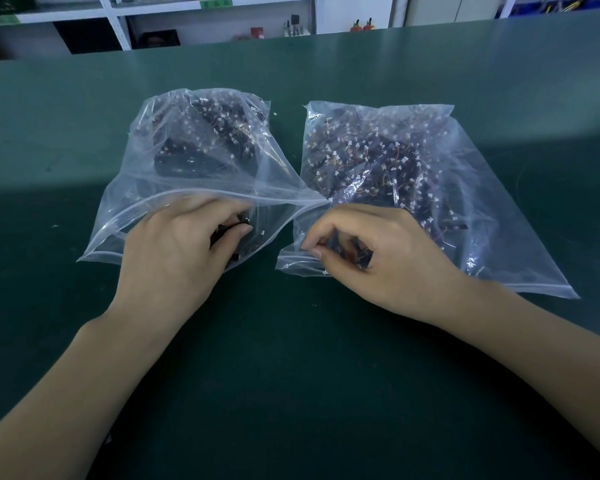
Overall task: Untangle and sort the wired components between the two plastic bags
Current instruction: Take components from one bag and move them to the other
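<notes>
Two crinkled clear plastic bags [201, 140] hold dark wired components [378, 157].

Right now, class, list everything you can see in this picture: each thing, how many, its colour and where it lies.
left bag: one, clear plastic, left of centre on the table.
right bag: one, clear plastic, beside it on the right.
wired components: too many to count, dark with white connectors, inside both bags.
table: one, dark green, under everything.
shelves: white, behind the table.
left hand: at the left bag's mouth, gripping dark components.
right hand: at the right bag's mouth, pinching components.
</notes>
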